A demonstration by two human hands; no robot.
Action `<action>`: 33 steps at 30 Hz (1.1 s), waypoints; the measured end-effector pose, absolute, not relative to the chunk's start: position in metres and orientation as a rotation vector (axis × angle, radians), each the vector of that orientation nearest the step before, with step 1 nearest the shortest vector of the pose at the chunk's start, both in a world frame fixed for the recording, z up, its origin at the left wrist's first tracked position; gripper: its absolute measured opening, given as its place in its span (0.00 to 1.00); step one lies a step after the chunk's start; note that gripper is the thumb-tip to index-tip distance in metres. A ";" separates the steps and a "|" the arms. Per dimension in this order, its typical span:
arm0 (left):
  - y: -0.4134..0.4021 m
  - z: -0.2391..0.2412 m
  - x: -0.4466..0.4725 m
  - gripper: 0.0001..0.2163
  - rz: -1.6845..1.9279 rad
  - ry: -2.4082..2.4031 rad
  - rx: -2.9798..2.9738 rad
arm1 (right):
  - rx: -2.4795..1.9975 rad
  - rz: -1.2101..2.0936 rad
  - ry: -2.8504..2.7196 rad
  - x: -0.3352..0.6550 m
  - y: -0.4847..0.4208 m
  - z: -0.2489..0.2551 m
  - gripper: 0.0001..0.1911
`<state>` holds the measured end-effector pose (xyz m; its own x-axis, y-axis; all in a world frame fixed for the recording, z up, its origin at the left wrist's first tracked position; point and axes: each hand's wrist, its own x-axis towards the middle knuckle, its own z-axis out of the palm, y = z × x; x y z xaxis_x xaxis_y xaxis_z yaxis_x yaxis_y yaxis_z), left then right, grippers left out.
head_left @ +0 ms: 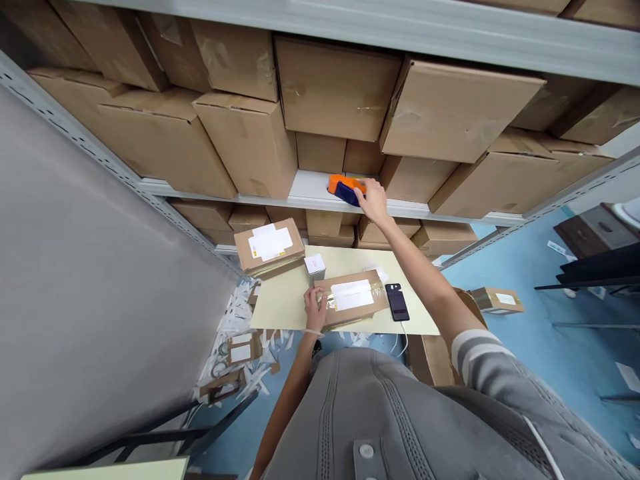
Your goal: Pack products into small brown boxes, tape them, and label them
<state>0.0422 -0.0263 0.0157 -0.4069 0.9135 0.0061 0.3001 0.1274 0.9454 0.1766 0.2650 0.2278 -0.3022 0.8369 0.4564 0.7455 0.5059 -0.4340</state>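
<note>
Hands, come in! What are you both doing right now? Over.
Right hand up on shelf, touching orange tape dispenser. Left hand pressing labelled parcel on table. Phone beside parcel.

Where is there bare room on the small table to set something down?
The table is bare along its left side, between the labelled box and the left hand, and right of the phone. The middle is crowded: the taped box and small white box.
</note>
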 end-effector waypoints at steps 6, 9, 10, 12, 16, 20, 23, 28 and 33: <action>-0.027 0.013 0.039 0.07 1.332 1.775 1.200 | -1.564 0.138 -2.101 0.139 0.297 0.209 0.38; -0.027 0.011 0.038 0.08 1.333 1.762 1.197 | -1.496 0.045 -2.077 0.144 0.287 0.211 0.38; -0.026 0.010 0.037 0.08 1.333 1.756 1.197 | -1.500 0.045 -2.051 0.148 0.284 0.215 0.38; -0.025 0.010 0.034 0.07 1.336 1.742 1.194 | -1.563 0.101 -1.926 0.162 0.277 0.224 0.38; -0.023 0.012 0.028 0.07 1.322 1.721 1.180 | -1.625 0.393 -1.561 0.203 0.253 0.240 0.41; -0.022 0.012 0.021 0.06 1.307 1.680 1.238 | -1.500 0.989 -1.576 0.245 0.198 0.232 0.38; -0.021 0.010 0.016 0.06 1.281 1.668 1.293 | -1.627 1.212 -1.702 0.266 0.145 0.209 0.38; -0.021 0.017 0.016 0.07 1.204 1.734 1.352 | -1.796 1.005 -1.780 0.280 0.093 0.162 0.37; -0.023 0.048 0.030 0.07 1.161 1.959 1.453 | -1.801 0.857 -1.761 0.284 0.085 0.143 0.36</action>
